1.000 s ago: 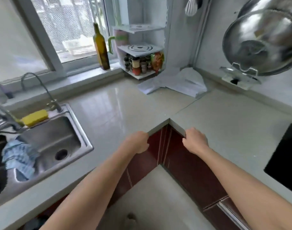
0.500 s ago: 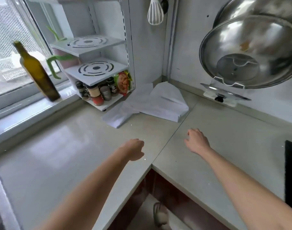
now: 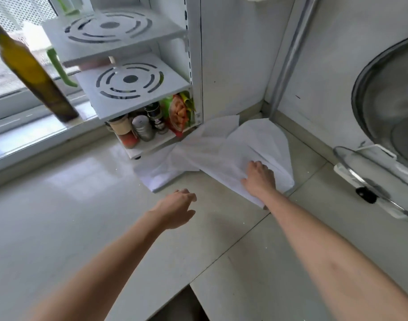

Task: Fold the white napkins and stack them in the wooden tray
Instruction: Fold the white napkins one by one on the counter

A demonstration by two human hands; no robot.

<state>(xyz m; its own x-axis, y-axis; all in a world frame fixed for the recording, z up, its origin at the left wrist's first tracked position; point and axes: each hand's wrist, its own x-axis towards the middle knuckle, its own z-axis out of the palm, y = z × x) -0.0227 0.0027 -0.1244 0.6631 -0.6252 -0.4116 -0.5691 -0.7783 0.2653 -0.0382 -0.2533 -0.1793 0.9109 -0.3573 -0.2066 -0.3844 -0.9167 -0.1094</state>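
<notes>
Olive-green glass at the far left belongs to a tall bottle (image 3: 34, 72) that stands on the window sill (image 3: 24, 133), leaning in the wide-angle view. Just right of it a white tiered rack (image 3: 119, 66) sits on the pale stone bench (image 3: 59, 216) in the corner; its two upper shelves have ring-shaped slots cut in them, and the lowest tier is packed with small jars and shakers (image 3: 140, 128) and a red and green packet (image 3: 178, 112). A green handle (image 3: 59, 68) shows behind the rack's left edge. Spread from the foot of the rack toward the corner of the wall lie the white napkins (image 3: 212, 149), a loose, creased heap of overlapping sheets flat on the bench, one corner reaching under the rack's front. The left hand (image 3: 176, 208) hovers over the bare bench just short of the nearest napkin edge, fingers loosely bent and spread, holding nothing. The right hand (image 3: 259, 179) lies palm down on the right part of the heap, fingers curled into the cloth and bunching a fold of it. A seam in the bench runs diagonally under that forearm. Farther right, a large steel wok (image 3: 388, 107) hangs against the wall, with a glass lid (image 3: 369, 177) and its black knob resting below it. No wooden tray can be seen from this view.
</notes>
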